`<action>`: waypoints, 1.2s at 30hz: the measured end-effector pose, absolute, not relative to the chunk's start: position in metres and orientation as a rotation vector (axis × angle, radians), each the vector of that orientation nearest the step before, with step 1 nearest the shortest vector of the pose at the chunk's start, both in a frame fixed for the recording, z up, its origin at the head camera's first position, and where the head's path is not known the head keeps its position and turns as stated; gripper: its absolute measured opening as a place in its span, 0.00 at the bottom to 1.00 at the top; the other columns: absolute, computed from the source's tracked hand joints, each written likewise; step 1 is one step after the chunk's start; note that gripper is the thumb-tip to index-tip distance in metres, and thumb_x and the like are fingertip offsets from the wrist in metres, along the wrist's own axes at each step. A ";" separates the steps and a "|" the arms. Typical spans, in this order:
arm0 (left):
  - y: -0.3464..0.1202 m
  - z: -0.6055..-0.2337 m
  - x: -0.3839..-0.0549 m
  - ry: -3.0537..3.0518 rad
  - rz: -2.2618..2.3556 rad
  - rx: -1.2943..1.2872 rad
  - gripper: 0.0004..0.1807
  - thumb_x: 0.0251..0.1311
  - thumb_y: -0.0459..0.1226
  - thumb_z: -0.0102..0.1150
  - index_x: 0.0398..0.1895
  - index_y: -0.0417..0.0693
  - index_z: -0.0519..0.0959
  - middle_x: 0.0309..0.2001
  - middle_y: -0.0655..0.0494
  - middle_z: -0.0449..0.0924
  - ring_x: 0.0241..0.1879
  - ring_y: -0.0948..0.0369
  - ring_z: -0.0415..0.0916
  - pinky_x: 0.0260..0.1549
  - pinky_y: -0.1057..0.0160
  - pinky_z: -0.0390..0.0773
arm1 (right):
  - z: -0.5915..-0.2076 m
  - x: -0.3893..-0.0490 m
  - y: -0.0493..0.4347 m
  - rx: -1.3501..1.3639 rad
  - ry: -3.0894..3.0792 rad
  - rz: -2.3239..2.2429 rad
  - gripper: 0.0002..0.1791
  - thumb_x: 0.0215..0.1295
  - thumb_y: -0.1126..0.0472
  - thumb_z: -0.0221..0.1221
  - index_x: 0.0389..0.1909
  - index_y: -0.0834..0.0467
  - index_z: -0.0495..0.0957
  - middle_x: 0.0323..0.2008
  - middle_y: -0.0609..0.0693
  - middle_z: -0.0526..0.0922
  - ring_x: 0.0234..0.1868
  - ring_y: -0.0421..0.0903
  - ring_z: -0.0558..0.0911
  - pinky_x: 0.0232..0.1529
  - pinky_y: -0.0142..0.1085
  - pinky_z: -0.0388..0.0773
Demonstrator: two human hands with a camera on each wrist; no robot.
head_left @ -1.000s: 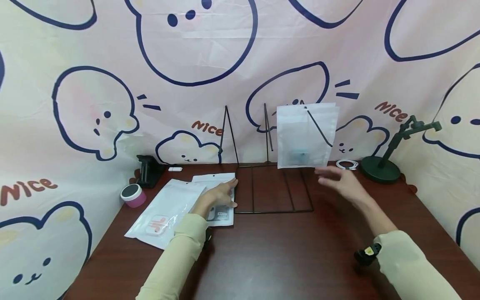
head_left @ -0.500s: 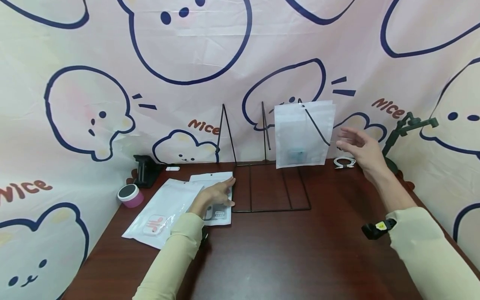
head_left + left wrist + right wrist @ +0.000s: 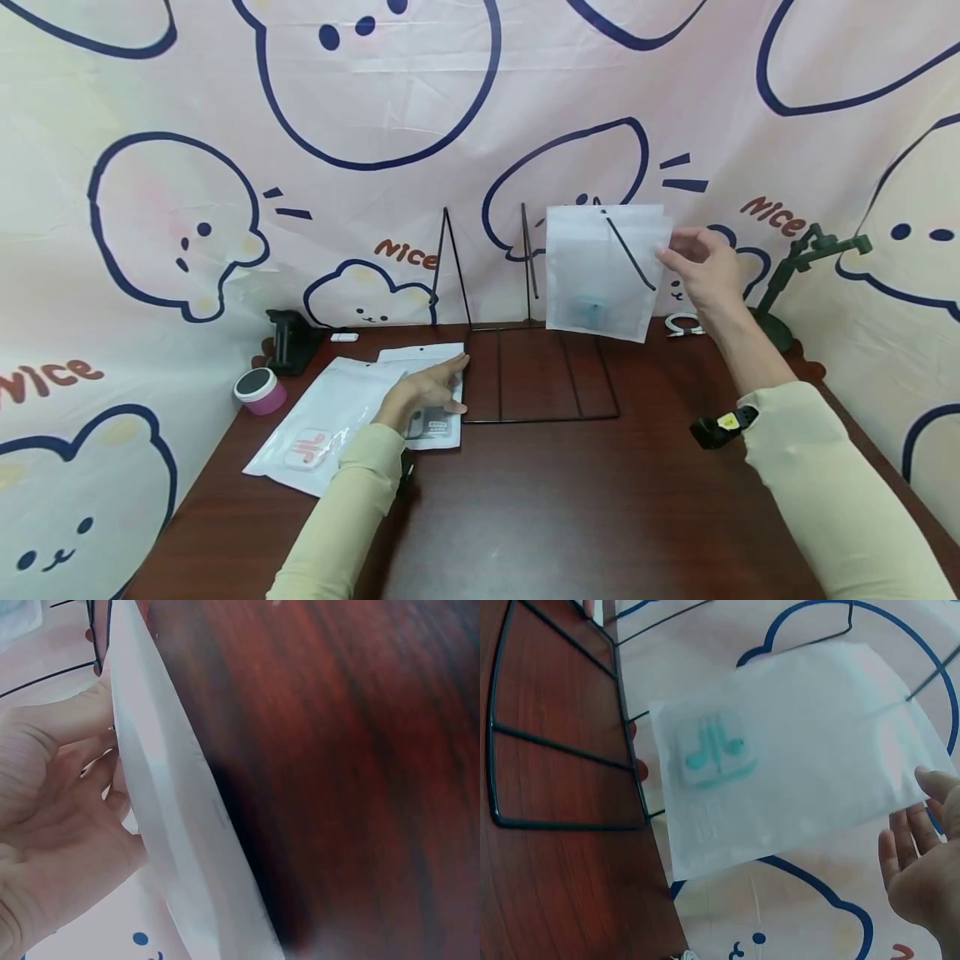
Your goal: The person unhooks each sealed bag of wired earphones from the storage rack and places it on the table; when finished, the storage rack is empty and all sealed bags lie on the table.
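A white zip pouch [image 3: 600, 267] hangs on a hook of the black wire display rack [image 3: 540, 421], with another pouch edge showing behind it. Teal earphones [image 3: 716, 750] show through it in the right wrist view. My right hand [image 3: 708, 271] pinches the pouch's upper right edge between thumb and fingers, and its bottom tilts. At the left, my left hand [image 3: 427, 392] rests over a smaller flat pouch [image 3: 442, 429], fingertips beside the rack's base. The left wrist view has that palm [image 3: 60, 817] next to a white pouch edge [image 3: 180, 825].
A larger white pouch [image 3: 322, 417] lies left of the left hand. Behind are a pink jar [image 3: 262, 393], a black stand [image 3: 292, 343] and a small white item [image 3: 344, 337]. A coiled white cable [image 3: 682, 326] and green lamp [image 3: 776, 325] stand back right.
My right hand first rose away to the right of the hanging pouch, then came back left and took hold of its edge, tilting it. The left hand stays in place.
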State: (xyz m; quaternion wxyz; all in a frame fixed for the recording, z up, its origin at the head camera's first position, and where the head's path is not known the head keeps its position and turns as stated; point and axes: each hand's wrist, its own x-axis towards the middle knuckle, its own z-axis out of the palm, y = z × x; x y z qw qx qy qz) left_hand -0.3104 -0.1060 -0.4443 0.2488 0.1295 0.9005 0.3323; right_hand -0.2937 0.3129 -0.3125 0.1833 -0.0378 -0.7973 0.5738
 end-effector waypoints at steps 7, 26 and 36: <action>-0.108 -0.444 -0.311 2.470 0.882 0.388 0.55 0.61 0.32 0.72 0.85 0.55 0.49 0.73 0.39 0.67 0.76 0.46 0.59 0.78 0.42 0.51 | -0.320 -0.288 0.301 0.044 -2.265 1.605 0.23 0.77 0.52 0.60 0.68 0.53 0.74 0.56 0.55 0.82 0.45 0.39 0.84 0.45 0.30 0.83; -0.107 -0.452 -0.304 2.488 0.813 0.437 0.55 0.61 0.35 0.73 0.85 0.53 0.48 0.73 0.40 0.69 0.74 0.47 0.64 0.77 0.44 0.55 | -0.333 -0.237 0.310 -0.041 -2.228 1.649 0.19 0.77 0.52 0.59 0.65 0.48 0.76 0.56 0.44 0.77 0.50 0.43 0.77 0.42 0.25 0.80; -0.109 -0.446 -0.311 2.520 0.794 0.433 0.54 0.61 0.36 0.73 0.85 0.54 0.49 0.75 0.41 0.66 0.75 0.48 0.62 0.78 0.44 0.54 | -0.330 -0.211 0.313 0.047 -2.137 1.725 0.20 0.75 0.54 0.62 0.65 0.51 0.78 0.52 0.41 0.79 0.46 0.42 0.78 0.41 0.21 0.79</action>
